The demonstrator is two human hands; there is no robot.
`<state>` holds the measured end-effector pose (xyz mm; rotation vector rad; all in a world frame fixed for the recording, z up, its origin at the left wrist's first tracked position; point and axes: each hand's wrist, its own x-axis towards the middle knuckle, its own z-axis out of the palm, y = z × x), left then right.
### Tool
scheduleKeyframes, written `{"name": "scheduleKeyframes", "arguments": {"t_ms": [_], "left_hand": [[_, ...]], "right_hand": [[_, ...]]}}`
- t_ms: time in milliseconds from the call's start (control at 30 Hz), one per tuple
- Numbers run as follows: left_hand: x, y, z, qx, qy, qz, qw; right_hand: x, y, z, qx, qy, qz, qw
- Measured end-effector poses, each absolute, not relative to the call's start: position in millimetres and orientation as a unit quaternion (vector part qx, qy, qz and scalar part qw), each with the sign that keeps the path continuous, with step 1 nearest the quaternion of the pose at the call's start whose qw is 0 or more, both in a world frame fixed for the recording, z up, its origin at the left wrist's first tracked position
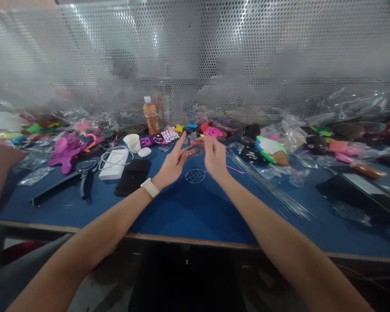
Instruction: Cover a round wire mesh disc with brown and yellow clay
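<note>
My left hand (pixel 171 167), with a pale band (pixel 150 188) at the wrist, hovers over the middle of the blue table. Its index finger points up while the lower fingers bend inward at a small dark brownish piece (pixel 192 151), too blurred to name. Facing it from the right, my right hand (pixel 215 159) has its fingers pressed together, tips close to that piece. What those fingertips hold, if anything, is hidden. Below the hands, a white round grid mark (pixel 195 176) shows on the tabletop.
Left lie a black phone (pixel 132 177), white box with cable (pixel 113 164), pliers (pixel 82 173) and purple toy (pixel 65 151). Behind stands a drink bottle (pixel 151 117). Thin wires (pixel 276 190), a colourful pouch (pixel 272 150) and plastic bags are right. Another person's arm (pixel 0 169) enters left.
</note>
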<state>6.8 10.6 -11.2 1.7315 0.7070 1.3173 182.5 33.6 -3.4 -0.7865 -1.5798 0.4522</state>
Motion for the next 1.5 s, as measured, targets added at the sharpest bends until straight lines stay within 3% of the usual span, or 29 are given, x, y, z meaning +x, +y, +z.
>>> {"name": "scheduleKeyframes", "arguments": {"t_ms": [167,267,467,733,1000,1167,1367,1500], "left_hand": [[-4,16,-11,0.81,0.346,0.437,0.182],[-5,16,-12,0.859,0.355,0.365,0.055],[2,7,-11,0.887,0.306,0.34,-0.059],[0,3,-5,0.889,0.274,0.342,-0.131],[9,-2,-9,0.849,0.296,0.435,0.049],[10,-12,1,0.777,0.312,0.536,0.107],[24,-6,-8,0.608,0.281,0.588,0.453],[26,3,-19,0.556,0.304,0.602,0.485]], "right_hand": [[199,47,3,-0.341,-0.589,0.233,0.695],[201,42,6,-0.345,-0.588,0.227,0.695],[192,20,7,-0.375,-0.747,0.082,0.543],[180,20,-3,-0.38,-0.788,0.071,0.479],[184,16,6,-0.398,-0.743,0.016,0.538],[190,16,6,-0.386,-0.728,-0.029,0.566],[187,21,2,-0.346,-0.752,-0.06,0.557],[177,23,-4,-0.32,-0.78,-0.039,0.536]]}}
